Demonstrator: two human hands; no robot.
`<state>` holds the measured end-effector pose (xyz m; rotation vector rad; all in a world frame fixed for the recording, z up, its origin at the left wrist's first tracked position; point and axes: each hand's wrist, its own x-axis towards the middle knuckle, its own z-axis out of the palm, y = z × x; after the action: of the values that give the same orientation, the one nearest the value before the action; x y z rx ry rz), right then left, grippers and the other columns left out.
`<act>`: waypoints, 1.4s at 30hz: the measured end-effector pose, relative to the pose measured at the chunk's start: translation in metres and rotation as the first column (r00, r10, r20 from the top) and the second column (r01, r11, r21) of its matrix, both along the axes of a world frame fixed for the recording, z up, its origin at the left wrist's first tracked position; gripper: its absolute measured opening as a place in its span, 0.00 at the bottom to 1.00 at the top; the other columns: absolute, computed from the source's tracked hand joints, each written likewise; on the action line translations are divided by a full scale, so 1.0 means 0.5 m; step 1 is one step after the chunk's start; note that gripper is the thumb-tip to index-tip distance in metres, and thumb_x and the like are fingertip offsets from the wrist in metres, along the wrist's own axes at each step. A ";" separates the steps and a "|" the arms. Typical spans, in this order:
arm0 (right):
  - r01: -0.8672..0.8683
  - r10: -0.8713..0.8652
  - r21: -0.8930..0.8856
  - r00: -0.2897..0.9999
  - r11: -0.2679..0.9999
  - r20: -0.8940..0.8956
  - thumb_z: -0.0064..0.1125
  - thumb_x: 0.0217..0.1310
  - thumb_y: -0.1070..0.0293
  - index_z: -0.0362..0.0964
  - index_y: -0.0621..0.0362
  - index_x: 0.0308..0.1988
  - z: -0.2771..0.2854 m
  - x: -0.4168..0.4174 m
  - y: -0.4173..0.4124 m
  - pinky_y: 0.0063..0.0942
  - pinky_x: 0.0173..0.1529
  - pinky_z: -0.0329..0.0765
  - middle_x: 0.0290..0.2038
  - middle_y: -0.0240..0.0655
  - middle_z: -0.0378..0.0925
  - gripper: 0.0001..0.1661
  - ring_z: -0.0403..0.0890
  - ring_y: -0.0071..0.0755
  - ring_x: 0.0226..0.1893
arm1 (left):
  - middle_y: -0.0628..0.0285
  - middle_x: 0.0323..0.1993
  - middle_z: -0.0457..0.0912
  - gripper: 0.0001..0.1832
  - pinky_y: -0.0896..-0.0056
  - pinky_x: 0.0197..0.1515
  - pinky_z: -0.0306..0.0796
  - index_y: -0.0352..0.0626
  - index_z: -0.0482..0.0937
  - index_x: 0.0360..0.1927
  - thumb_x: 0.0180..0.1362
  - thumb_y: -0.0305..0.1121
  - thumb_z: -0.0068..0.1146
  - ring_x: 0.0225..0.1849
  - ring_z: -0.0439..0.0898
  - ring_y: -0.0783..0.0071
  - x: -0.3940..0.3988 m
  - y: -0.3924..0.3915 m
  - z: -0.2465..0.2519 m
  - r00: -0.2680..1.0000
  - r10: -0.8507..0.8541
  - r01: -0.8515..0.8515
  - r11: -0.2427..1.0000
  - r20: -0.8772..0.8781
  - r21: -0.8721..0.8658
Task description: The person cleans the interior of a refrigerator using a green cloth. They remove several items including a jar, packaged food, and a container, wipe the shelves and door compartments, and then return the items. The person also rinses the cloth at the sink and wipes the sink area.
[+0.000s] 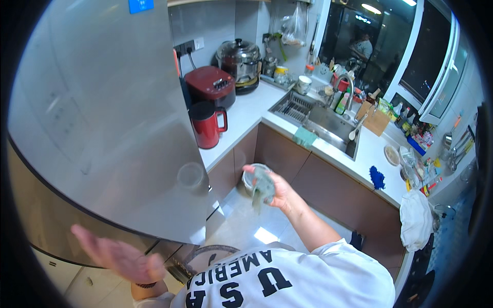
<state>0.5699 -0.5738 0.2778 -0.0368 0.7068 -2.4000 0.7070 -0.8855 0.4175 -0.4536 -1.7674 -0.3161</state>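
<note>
My right hand holds a damp-looking grey-green cloth, bunched up with one end hanging down. Behind that hand, a round pale container shows partly in the floor corner by the cabinets; the cloth and fingers hide most of it. My left hand is raised at the lower left, blurred, with the thumb apart and nothing in it. Nearest to it is the large grey refrigerator door, which fills the left of the view.
A white counter turns the corner, bearing a red kettle, a dark red rice cooker and a steamer pot. A green cloth hangs over the edge by the steel sink. Right of it lies a blue scrubber.
</note>
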 end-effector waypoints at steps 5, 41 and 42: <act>0.284 -0.255 -0.098 0.938 0.954 0.235 0.46 0.62 0.60 0.70 0.53 0.49 -0.037 0.005 0.020 0.19 0.12 0.70 0.27 0.37 0.77 0.18 0.77 0.27 0.18 | 0.52 0.67 0.51 0.33 0.45 0.65 0.39 0.42 0.56 0.64 0.55 0.42 0.47 0.68 0.49 0.58 -0.102 -0.009 -0.007 0.816 0.543 -0.496 0.834 0.201 -0.239; 0.861 -0.782 0.035 0.444 0.508 0.437 0.47 0.61 0.50 0.68 0.63 0.44 -0.252 -0.272 0.964 0.36 0.49 0.74 0.47 0.45 0.72 0.25 0.73 0.52 0.49 | 0.55 0.48 0.75 0.21 0.69 0.47 0.69 0.38 0.69 0.52 0.54 0.31 0.53 0.50 0.74 0.66 -0.872 1.090 -0.545 -0.287 -0.581 0.493 0.592 0.762 0.637; 0.862 -0.778 0.043 0.433 0.505 0.455 0.46 0.61 0.52 0.68 0.62 0.45 -0.260 -0.287 0.979 0.36 0.49 0.74 0.47 0.45 0.72 0.24 0.73 0.52 0.49 | 0.54 0.48 0.75 0.21 0.70 0.45 0.69 0.38 0.69 0.52 0.54 0.32 0.53 0.50 0.74 0.66 -0.914 1.130 -0.585 -0.265 -0.552 0.519 0.609 0.790 0.600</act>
<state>0.4263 -0.0842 0.1478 0.9658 0.2579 -3.2397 0.2501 -0.3204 0.1252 -1.2936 -2.7858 -1.7602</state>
